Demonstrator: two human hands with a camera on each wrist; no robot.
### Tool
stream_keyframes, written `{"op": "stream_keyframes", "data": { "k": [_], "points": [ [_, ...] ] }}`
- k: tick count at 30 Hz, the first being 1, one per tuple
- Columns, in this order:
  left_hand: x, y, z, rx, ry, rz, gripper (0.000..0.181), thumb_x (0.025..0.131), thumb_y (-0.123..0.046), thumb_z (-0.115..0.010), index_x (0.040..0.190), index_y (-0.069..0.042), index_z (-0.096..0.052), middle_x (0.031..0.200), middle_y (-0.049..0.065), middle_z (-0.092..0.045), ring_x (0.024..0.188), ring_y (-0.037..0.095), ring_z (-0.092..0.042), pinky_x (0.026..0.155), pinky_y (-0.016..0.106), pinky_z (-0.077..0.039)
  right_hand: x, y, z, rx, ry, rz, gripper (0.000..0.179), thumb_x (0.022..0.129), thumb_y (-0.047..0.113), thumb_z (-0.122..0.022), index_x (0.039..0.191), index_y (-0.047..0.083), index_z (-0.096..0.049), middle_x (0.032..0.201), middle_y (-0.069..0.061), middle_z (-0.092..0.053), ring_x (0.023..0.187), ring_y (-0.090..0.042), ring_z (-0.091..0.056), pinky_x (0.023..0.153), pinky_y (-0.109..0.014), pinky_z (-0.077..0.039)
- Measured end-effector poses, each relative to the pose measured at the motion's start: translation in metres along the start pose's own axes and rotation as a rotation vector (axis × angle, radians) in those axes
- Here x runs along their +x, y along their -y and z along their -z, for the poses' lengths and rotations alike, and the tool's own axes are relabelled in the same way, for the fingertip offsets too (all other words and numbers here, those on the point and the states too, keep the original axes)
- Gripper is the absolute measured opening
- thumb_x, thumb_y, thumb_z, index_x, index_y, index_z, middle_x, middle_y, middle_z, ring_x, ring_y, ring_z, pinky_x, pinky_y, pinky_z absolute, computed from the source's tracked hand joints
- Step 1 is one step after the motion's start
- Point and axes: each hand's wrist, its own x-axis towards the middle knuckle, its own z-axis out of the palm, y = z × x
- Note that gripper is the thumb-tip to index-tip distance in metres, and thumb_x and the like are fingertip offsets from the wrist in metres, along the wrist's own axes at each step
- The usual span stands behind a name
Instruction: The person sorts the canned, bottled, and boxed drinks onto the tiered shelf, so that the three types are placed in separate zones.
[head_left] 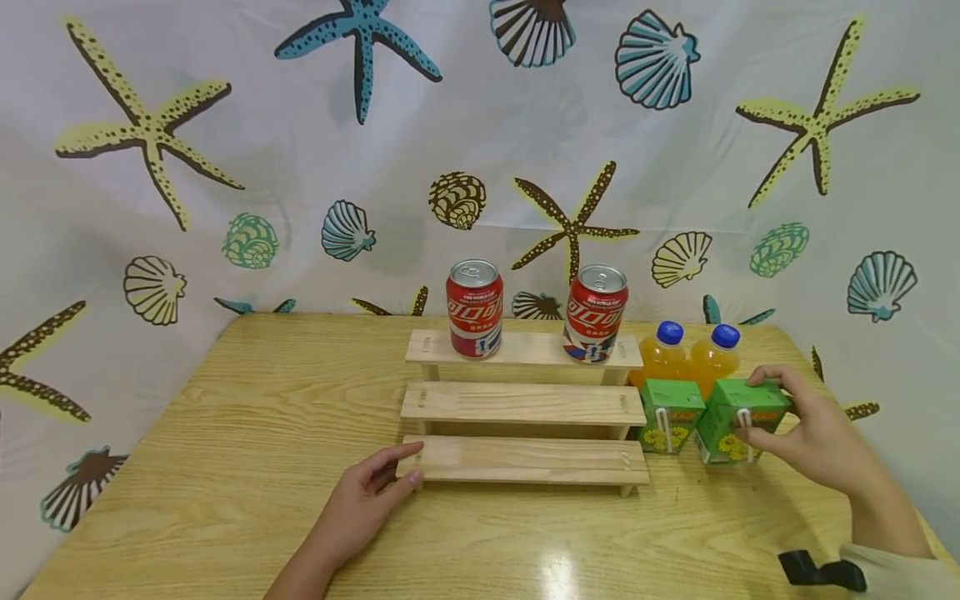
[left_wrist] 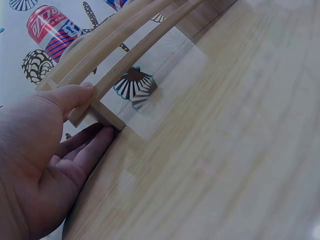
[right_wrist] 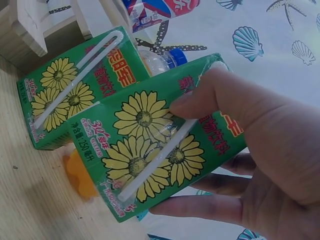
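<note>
My right hand [head_left: 813, 433] grips a green drink carton [right_wrist: 150, 145] printed with yellow flowers, a white straw on its front. The thumb presses the front face while the fingers reach round the back and side. This carton leans slightly beside a second green drink carton [head_left: 671, 415], which stands upright against the right end of a three-step wooden rack [head_left: 525, 458]. At the rack's other end my left hand [head_left: 367, 496] holds the lowest step, thumb on its edge and fingers by the leg [left_wrist: 107, 116]. Two red cola cans, the left one [head_left: 475, 308] and the right one [head_left: 596, 313], stand on the top step.
Behind the cartons are two orange drink bottles with blue caps, one [head_left: 663, 354] nearer the rack and one [head_left: 714, 358] farther right. A wood-grain table [head_left: 247, 433] carries everything. A cloth [head_left: 375, 158] with starfish and shells hangs along the back.
</note>
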Motion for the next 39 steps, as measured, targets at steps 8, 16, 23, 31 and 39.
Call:
{"op": "stream_keyframes", "data": {
  "k": [8,16,23,31,39],
  "points": [
    [0.0,0.001,0.0,-0.005,0.0,-0.006,0.046,0.093,-0.04,-0.07,0.135,-0.023,-0.062,0.15,0.002,-0.05,0.147,0.02,-0.035,0.119,0.039,-0.033,-0.001,0.004,0.003,0.004,0.022,0.001,0.053,0.079,-0.002,-0.082,0.12,0.008,-0.049,0.108,0.002,-0.054,0.089,0.002,-0.058,0.072,-0.012,-0.051],
    [0.0,0.0,0.0,-0.009,0.008,-0.001,0.047,0.093,-0.042,-0.07,0.136,-0.024,-0.062,0.151,0.002,-0.05,0.148,0.021,-0.035,0.119,0.04,-0.033,-0.001,0.01,0.004,-0.002,0.029,0.028,0.055,0.077,-0.003,-0.083,0.12,0.009,-0.05,0.108,0.001,-0.056,0.089,0.002,-0.059,0.078,-0.006,-0.047],
    [-0.001,0.0,0.001,-0.009,0.003,0.016,0.047,0.092,-0.042,-0.071,0.135,-0.025,-0.062,0.151,0.001,-0.05,0.147,0.02,-0.036,0.119,0.039,-0.033,-0.001,0.015,0.004,0.027,0.03,0.044,0.056,0.077,-0.005,-0.083,0.12,0.008,-0.05,0.108,0.006,-0.054,0.087,0.0,-0.059,0.075,-0.008,-0.049],
    [0.0,0.001,0.001,-0.016,0.003,0.008,0.047,0.092,-0.042,-0.071,0.135,-0.025,-0.062,0.151,0.002,-0.05,0.147,0.02,-0.036,0.119,0.039,-0.033,0.001,0.023,0.003,0.024,0.013,0.078,0.058,0.074,-0.008,-0.083,0.12,0.007,-0.05,0.105,0.004,-0.054,0.082,-0.002,-0.059,0.069,-0.01,-0.05],
    [0.0,0.0,0.0,-0.012,0.0,0.004,0.046,0.093,-0.039,-0.071,0.135,-0.023,-0.062,0.15,0.002,-0.051,0.148,0.02,-0.035,0.119,0.039,-0.033,0.003,0.031,-0.004,0.069,0.073,0.07,0.055,0.079,-0.006,-0.08,0.121,0.008,-0.047,0.103,-0.001,-0.053,0.081,-0.004,-0.059,0.065,-0.019,-0.053]
  ]
}}
